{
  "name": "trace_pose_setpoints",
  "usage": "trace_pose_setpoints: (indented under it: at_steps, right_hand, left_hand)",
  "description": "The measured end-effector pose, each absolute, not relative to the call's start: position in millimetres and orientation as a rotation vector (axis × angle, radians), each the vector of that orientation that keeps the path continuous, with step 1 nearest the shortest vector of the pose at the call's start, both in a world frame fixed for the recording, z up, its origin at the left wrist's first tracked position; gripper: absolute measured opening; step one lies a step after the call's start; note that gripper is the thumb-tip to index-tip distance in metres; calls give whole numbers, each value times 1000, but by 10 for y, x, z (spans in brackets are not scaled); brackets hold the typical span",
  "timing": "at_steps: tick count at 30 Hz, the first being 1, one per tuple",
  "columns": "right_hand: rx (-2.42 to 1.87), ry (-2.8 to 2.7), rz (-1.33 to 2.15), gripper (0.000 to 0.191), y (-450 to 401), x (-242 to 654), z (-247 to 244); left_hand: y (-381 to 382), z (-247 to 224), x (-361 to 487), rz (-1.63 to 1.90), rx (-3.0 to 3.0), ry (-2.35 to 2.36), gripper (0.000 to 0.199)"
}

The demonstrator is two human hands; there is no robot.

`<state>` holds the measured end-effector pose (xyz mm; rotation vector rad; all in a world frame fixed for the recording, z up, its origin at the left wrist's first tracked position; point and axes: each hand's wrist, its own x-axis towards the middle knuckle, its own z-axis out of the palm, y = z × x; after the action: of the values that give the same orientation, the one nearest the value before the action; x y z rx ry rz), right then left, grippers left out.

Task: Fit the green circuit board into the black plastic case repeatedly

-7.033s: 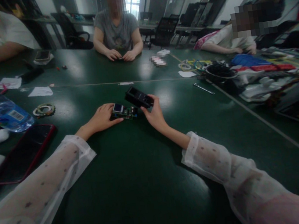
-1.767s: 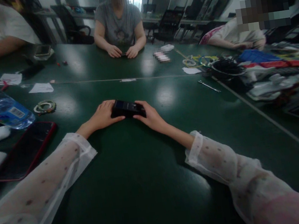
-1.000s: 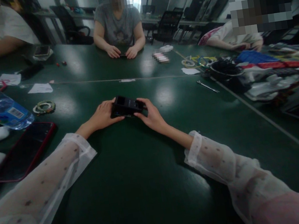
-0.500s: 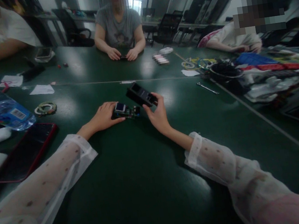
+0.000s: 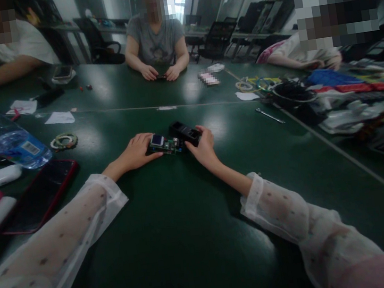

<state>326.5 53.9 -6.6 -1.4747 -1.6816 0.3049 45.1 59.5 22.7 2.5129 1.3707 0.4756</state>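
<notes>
My left hand [image 5: 138, 152] grips the left end of a small green circuit board [image 5: 171, 146] with a little square screen [image 5: 157, 140] on it. Held in my right hand [image 5: 204, 146] is a black rectangular casing [image 5: 183, 132] with openings in its face. The casing sits just behind and to the right of the board, tilted, its lower left side close to the board's right end. Whether the two touch I cannot tell. Both hands are near the middle of the dark green table [image 5: 174, 222].
At the left are a water bottle [image 5: 5, 137], a red-edged phone [image 5: 42, 196], a white case [image 5: 2, 176] and a bracelet [image 5: 64, 142]. A wrench [image 5: 269, 116] and piled cables [image 5: 290, 94] lie at the right. Several people sit around the table.
My right hand has lowered and levelled the black casing toward the table behind the board. The board's screen end stays in my left hand. The whole view has shifted slightly.
</notes>
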Motion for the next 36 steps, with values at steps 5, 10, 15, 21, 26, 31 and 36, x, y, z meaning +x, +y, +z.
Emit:
trace_pose_setpoints:
  at_steps: [5, 10, 15, 21, 26, 31, 36]
  right_hand:
    - [-1438, -1672, 290, 64, 552, 3255, -92]
    - [-1443, -1679, 268, 64, 556, 3254, -113]
    - [-1434, -1687, 270, 63, 546, 3259, -99]
    - [-1448, -1677, 338, 61, 534, 3249, -56]
    - [-1427, -1679, 349, 59, 539, 3255, -63]
    - [-1411, -1716, 302, 58, 558, 3265, -97]
    - [-1437, -1710, 292, 56, 579, 3256, -101]
  left_hand:
    - [596, 213, 450, 486, 2525, 1373, 83]
    - [608, 185, 449, 499, 2529, 1365, 81]
    - [610, 196, 451, 476, 2537, 1367, 83]
    - [617, 201, 450, 453, 2552, 1362, 82]
    - [614, 196, 442, 456, 2555, 1348, 79]
    - [613, 193, 444, 458, 2550, 1361, 80]
    - [624, 169, 443, 456, 2572, 1364, 83]
